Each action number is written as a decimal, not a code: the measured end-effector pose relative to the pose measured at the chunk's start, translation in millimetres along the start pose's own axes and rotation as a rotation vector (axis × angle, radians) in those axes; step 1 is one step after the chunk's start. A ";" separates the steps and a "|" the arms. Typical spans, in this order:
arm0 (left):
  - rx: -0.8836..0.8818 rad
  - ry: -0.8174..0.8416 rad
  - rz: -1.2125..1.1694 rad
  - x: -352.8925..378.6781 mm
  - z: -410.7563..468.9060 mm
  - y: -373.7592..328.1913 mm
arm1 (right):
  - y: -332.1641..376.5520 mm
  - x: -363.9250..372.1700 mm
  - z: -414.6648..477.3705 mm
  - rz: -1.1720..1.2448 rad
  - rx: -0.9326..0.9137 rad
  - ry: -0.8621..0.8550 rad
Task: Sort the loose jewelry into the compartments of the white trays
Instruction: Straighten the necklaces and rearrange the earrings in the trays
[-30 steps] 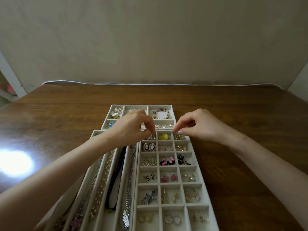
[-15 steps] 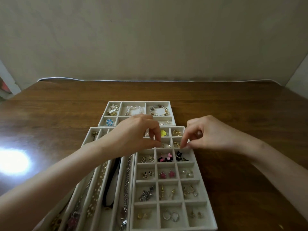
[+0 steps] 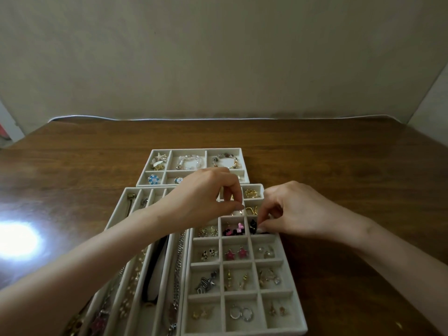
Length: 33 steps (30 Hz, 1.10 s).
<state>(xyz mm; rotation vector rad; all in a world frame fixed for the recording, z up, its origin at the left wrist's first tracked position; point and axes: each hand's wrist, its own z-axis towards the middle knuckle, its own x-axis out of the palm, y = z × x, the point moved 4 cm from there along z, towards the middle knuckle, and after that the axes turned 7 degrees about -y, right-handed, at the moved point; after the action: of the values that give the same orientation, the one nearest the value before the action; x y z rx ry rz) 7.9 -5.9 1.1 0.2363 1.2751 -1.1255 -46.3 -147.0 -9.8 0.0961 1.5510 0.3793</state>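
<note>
- We've got the jewelry split by type across 3 white trays. Chains lie stretched out in the long-slot tray, bracelets sit in the back tray, and earring pairs get 1 cell each in the grid tray, probably so nothing tangles.
- Both hands are over the grid tray's far rows.
- Left hand: thumb and forefinger are pinched together over the 2nd row, beside the gold hoops. We can't tell if anything's between them.
- Right hand: fingers are curled, tips down in the cell with the black earrings, touching them. We can't tell if it's a real grip.
</note>
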 end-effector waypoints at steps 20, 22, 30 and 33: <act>-0.372 0.272 -0.667 27.9 12.2 -6.1 | -36.1 -4.2 -2.0 0.955 0.254 -0.097; -0.381 0.254 -0.724 27.7 11.3 -5.9 | -37.4 -3.2 -2.5 0.989 0.250 -0.111; -0.418 0.234 -0.777 29.3 11.8 -4.0 | -41.1 -4.2 -2.8 1.034 0.149 -0.171; -0.461 0.239 -0.881 33.9 12.2 -1.4 | -41.0 -3.7 -2.9 1.000 0.090 -0.242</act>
<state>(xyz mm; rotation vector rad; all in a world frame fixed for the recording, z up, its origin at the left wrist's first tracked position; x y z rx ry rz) 10.3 -33.1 -22.5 -0.6141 1.8885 -1.5046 -41.8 -187.1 -18.6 0.9718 1.1822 1.0324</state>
